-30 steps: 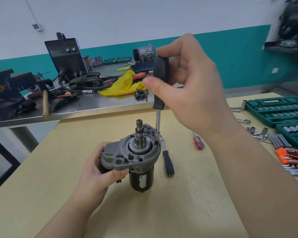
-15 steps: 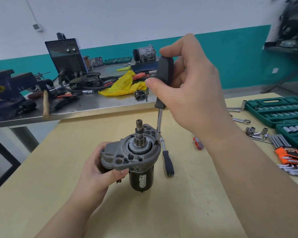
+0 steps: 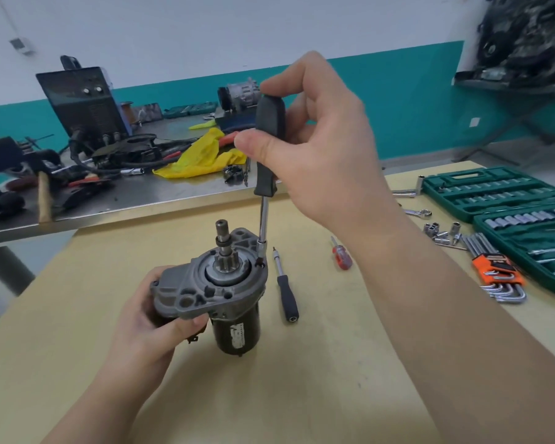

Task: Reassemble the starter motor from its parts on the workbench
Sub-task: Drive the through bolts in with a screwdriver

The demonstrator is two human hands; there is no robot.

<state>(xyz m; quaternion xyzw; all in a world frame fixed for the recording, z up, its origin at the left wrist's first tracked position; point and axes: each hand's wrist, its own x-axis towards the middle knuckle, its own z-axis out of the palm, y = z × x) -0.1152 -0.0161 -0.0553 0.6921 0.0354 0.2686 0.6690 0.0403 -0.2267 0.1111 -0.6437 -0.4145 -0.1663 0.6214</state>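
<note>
The starter motor (image 3: 218,286) stands upright on the wooden table (image 3: 318,363), grey nose housing and pinion shaft on top, black body below. My left hand (image 3: 148,328) grips its left side under the housing. My right hand (image 3: 318,155) holds the black handle of a nut driver (image 3: 268,145) above the motor. Its steel shaft runs down to a socket tip (image 3: 261,248) seated on a bolt at the housing's right rim.
A second black-handled driver (image 3: 285,290) and a small red screwdriver (image 3: 342,256) lie right of the motor. Loose sockets (image 3: 439,233), hex keys in an orange holder (image 3: 497,270) and green socket cases (image 3: 507,197) fill the right side. A cluttered steel bench (image 3: 116,174) stands behind.
My right hand has turned a little on the driver handle, with the fingers shifted round it. The tip stays on the same bolt. The motor and my left hand have not moved.
</note>
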